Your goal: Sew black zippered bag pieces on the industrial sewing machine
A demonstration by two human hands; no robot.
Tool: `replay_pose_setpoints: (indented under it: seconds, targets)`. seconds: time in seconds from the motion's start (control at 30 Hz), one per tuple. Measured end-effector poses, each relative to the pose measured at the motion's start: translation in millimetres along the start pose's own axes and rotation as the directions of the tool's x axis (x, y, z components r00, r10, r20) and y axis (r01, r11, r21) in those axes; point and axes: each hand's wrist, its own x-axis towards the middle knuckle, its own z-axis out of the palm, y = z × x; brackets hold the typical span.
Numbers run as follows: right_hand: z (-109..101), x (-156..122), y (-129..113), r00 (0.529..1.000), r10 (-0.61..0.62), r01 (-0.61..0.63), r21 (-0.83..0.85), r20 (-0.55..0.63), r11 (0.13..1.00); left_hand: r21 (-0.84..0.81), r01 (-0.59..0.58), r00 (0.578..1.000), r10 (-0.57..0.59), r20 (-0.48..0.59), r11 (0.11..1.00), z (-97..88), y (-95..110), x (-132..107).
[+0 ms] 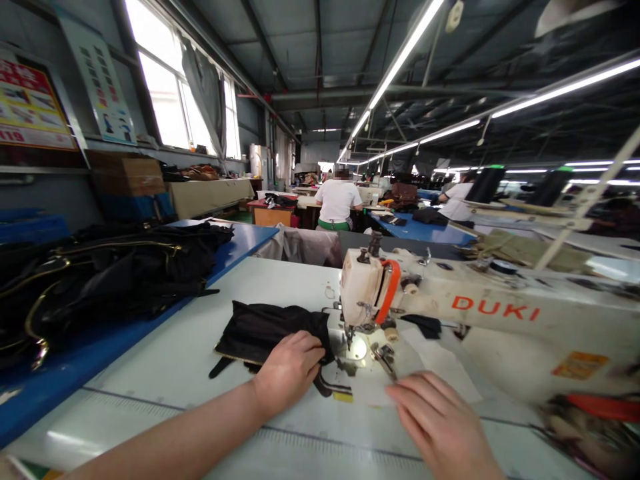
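Observation:
A black fabric piece [260,328] with a gold zipper edge lies on the white sewing table [165,367], just left of the needle. My left hand [287,370] rests on its right end with curled fingers gripping the cloth. My right hand [440,423] lies flat on the table in front of the presser foot [383,353], fingers stretched out and holding nothing. The cream DUKI sewing machine [475,313] stands behind both hands, its needle area lit.
A heap of black bags with gold trim [100,273] sits on the blue bench [30,393] at left. A person in a white top [337,203] works at a far table. More tables, fabric and machines fill the back right.

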Motion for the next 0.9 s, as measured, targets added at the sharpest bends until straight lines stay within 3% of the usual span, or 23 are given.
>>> replay_pose_setpoints:
  seconds: [0.07, 0.17, 0.33, 0.57, 0.77, 0.9]
  targets:
    - [13, 18, -13, 0.998, -0.059, 0.059, -0.012, 0.014, 0.998, 0.015, -0.024, 0.999, 0.025, -0.035, 1.0, -1.5, 0, 0]
    - [35, 40, -20, 0.998, -0.039, 0.042, -0.054, 0.054, 0.998, 0.037, -0.057, 0.995, 0.06, -0.084, 0.998, -5.4, 0, 1]
    - [58, 60, -27, 0.968, 0.015, -0.016, 0.002, 0.25, 1.0, 0.056, -0.125, 0.983, 0.131, -0.129, 0.991, -7.9, -1, 4]
    - [35, 53, -16, 0.95, 0.062, -0.162, 0.311, 0.308, 0.937, 0.058, -0.192, 0.978, 0.196, -0.078, 0.98, -5.6, 0, 5]
    - [34, 49, -10, 0.936, 0.009, -0.126, 0.312, 0.351, 0.942, 0.126, -0.235, 0.967, 0.245, -0.067, 0.964, -7.2, -1, 9]
    - [38, 50, -11, 0.935, -0.01, -0.098, 0.284, 0.354, 0.954, 0.14, -0.335, 0.941, 0.339, -0.006, 0.932, -7.1, 3, 12]
